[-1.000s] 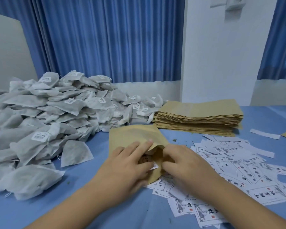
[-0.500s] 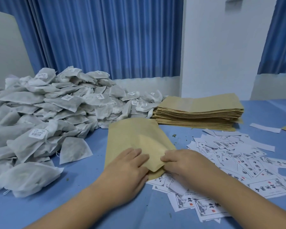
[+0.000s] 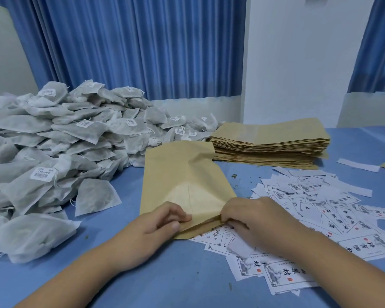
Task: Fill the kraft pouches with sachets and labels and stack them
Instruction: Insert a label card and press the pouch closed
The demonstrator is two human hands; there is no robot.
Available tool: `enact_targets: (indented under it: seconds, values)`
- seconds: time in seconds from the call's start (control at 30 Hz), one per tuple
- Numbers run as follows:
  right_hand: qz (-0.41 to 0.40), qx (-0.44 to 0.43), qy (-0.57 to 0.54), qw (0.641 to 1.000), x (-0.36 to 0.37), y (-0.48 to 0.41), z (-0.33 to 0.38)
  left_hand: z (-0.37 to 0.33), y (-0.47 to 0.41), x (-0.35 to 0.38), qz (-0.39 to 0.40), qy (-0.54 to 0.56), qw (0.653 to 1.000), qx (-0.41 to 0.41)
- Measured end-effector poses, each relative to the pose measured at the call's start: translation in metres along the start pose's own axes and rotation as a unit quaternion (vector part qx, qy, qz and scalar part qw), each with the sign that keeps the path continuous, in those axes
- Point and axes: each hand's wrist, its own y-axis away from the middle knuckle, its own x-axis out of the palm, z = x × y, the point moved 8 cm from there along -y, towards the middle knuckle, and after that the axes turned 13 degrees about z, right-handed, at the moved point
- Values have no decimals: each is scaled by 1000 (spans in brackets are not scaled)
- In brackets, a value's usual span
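Pinching the pouch (image 3: 182, 172) flat on the bench (image 3: 142, 276), the left hand (image 3: 158, 227) and right hand (image 3: 256, 218) each clamp a grip on its mouth; the label seen earlier is now out of sight, probably inside, so stacking likely follows

White pillar (image 3: 298, 58), evenly lit. To its left, a pleated blue curtain (image 3: 131, 47), then a pale panel (image 3: 5, 54); to its right, a second curtain (image 3: 378, 45). Before it, a blue-covered bench (image 3: 165, 285).
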Motion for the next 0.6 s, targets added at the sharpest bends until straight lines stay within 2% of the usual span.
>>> enact_targets:
  seconds: [0.1,0.17,0.23,0.33,0.43,0.6]
  values:
    - [-12,38,-29,999,-2,1,-7,-6,-1,9,-1,-210,978,7]
    - [12,26,5,1000,3,-1,-3,-6,-2,18,20,-288,957,9]
    - [42,19,55,997,8,-5,1,-6,-3,20,20,-315,949,1]
    - [59,41,88,994,16,-9,-3,-9,1,14,-43,-341,939,-6]
    - [43,64,60,995,17,-11,-8,-11,8,8,-102,-339,935,-32]
    - [-30,84,-15,996,4,-5,-17,-10,23,-13,-140,-355,922,-60]
